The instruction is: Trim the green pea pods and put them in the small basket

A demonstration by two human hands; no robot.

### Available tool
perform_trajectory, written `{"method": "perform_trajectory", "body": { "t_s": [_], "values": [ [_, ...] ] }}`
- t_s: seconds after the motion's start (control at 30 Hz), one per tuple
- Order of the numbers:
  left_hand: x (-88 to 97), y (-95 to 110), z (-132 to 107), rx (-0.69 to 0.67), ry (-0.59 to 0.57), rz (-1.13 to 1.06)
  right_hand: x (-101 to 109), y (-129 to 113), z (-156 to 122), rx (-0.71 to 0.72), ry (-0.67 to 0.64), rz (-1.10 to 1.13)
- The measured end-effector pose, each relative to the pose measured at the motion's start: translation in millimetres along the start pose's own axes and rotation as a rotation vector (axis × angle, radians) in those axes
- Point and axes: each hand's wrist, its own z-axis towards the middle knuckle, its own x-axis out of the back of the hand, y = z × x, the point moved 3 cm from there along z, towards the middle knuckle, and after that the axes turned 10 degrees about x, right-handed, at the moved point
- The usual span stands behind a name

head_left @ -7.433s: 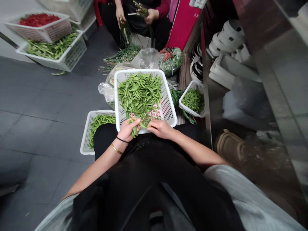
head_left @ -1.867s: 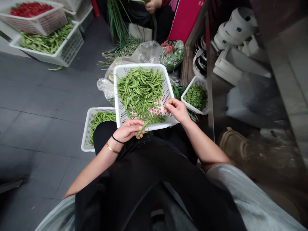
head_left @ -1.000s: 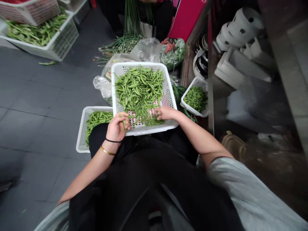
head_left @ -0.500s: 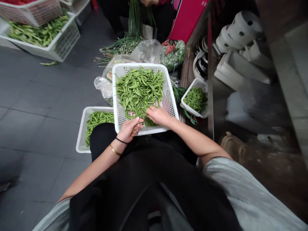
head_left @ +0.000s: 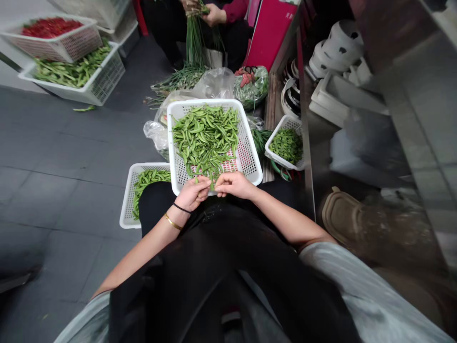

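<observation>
A white perforated basket rests over my knees, with a heap of green pea pods toward its far left side. At the near rim, my left hand is closed on a pea pod, and a bit of green shows above its fingers. My right hand is pinched close beside it, fingertips at the end of a pod between the two hands. Its fingers hide most of what they grip. Beside my left knee stands a second white basket holding more green pods.
Across from me a person's hands hold a bunch of long green stalks. Plastic bags of greens lie beyond the basket. Stacked baskets stand far left. A small basket of chopped greens sits right, beside a metal shelf edge.
My right hand has drawn back from the pods to the basket's near rim, and both hands now meet over a pod. The person opposite has raised the stalks into view.
</observation>
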Motion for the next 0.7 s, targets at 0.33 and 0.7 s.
{"method": "perform_trajectory", "body": {
  "t_s": [0.33,0.7],
  "values": [
    [3.3,4,-2,-0.218,0.182,-0.031,-3,-18,-6,0.454,0.095,-0.772],
    [-0.4,1,-7,-0.063,0.024,0.081,18,-21,-1,0.325,0.192,-0.866]
  ]
}}
